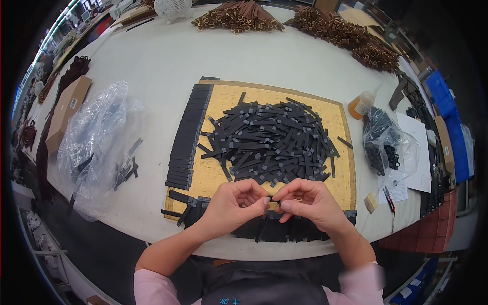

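Observation:
My left hand (235, 202) and my right hand (311, 202) meet just in front of a heap of short black strips (274, 140). Fingertips of both hands pinch a small black strip (273, 199) between them; most of it is hidden by the fingers. The heap lies on a yellow board (341, 157). Along the board's left edge, more black strips (189, 134) are laid side by side in a tight row. A similar row of strips (277, 230) runs along the near edge, beneath my hands. A few loose strips (184, 203) lie crossed at the near left corner.
To the left are a clear plastic bag (96, 142) and a cardboard box (67, 112). On the right stand an amber bottle (362, 104), a bag of black rings (390, 150), a tan block (370, 202) and red-handled snips (389, 199). Brown straps with buckles (239, 19) lie far off.

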Demonstrator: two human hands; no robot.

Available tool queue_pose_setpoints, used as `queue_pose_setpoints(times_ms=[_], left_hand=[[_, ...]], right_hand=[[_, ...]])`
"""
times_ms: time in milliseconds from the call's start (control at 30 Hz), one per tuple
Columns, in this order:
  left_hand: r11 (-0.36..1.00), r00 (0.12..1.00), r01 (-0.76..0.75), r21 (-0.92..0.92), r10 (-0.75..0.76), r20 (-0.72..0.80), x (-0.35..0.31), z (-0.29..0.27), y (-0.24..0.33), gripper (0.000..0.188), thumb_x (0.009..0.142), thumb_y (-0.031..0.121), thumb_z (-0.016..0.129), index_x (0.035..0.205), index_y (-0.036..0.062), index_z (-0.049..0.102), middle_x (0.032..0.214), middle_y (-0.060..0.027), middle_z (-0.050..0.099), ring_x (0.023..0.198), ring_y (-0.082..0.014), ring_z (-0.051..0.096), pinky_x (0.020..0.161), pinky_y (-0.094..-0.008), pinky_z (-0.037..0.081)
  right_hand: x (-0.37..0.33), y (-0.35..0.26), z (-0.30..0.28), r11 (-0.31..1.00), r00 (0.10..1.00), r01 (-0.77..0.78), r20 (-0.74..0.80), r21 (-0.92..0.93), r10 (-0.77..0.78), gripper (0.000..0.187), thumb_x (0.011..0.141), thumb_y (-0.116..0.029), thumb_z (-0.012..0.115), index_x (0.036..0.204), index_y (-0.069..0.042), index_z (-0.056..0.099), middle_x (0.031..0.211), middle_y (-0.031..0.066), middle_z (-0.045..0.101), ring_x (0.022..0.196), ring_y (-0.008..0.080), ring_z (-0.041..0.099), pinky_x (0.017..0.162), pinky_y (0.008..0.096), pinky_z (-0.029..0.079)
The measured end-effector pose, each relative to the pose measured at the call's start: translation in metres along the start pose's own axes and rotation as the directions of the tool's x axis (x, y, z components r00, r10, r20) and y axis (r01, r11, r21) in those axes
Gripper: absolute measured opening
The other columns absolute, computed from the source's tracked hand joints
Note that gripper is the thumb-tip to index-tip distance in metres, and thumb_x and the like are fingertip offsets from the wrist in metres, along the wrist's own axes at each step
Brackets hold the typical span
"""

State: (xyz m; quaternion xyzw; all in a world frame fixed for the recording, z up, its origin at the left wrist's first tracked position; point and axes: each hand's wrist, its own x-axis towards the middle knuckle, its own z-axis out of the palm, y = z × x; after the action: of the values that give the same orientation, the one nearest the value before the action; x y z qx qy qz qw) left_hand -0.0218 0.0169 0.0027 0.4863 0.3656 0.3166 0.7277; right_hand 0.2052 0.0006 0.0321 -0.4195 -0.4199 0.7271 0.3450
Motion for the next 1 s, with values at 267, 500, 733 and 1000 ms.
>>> queue_pose_setpoints(times_ms=[267,500,733,1000], left_hand=[[0.998,0.999,-0.011,0.068,0.014,-0.042,0.004,0.001,-0.005,0.013,0.091,0.011,0.072,0.093,-0.0004,0.067,0.080,0.0006,0.068,0.072,-0.0019,0.061,0.067,-0.0179,0.050],[0.999,0.998,0.009,0.039,-0.007,-0.056,0.004,-0.001,-0.003,0.012,0.093,0.010,0.070,0.094,-0.0008,0.065,0.082,-0.0012,0.068,0.073,-0.0039,0.064,0.069,-0.0191,0.052],[0.997,0.997,0.074,-0.018,-0.074,-0.012,0.007,-0.003,-0.002,0.014,0.095,0.013,0.069,0.097,-0.0001,0.064,0.085,-0.0027,0.068,0.076,-0.0075,0.068,0.071,-0.0218,0.056],[0.998,0.997,0.070,0.007,-0.070,-0.025,0.007,-0.002,-0.004,0.014,0.096,0.014,0.069,0.096,0.0008,0.063,0.084,-0.0016,0.068,0.075,-0.0072,0.067,0.070,-0.0216,0.056]], right_hand=[[0.008,0.008,-0.001,0.984,0.997,0.065,-0.026,-0.165,-0.071,0.012,0.092,-0.005,0.070,0.101,0.000,0.063,0.090,0.0015,0.066,0.083,0.0056,0.063,0.075,0.0204,0.053],[0.013,-0.001,0.000,0.981,0.997,-0.037,-0.078,-0.193,0.023,0.019,0.090,-0.013,0.075,0.101,0.000,0.065,0.087,0.0000,0.067,0.079,0.0037,0.060,0.072,0.0200,0.050],[0.017,0.007,-0.008,0.968,0.999,-0.045,-0.036,-0.248,0.037,0.011,0.091,-0.006,0.071,0.095,-0.001,0.063,0.086,0.0031,0.068,0.078,0.0091,0.068,0.074,0.0238,0.056],[0.023,0.005,-0.009,0.985,0.986,-0.167,0.003,-0.044,0.167,0.014,0.092,-0.010,0.072,0.090,-0.001,0.062,0.084,0.0058,0.068,0.073,0.0110,0.068,0.071,0.0245,0.058]])
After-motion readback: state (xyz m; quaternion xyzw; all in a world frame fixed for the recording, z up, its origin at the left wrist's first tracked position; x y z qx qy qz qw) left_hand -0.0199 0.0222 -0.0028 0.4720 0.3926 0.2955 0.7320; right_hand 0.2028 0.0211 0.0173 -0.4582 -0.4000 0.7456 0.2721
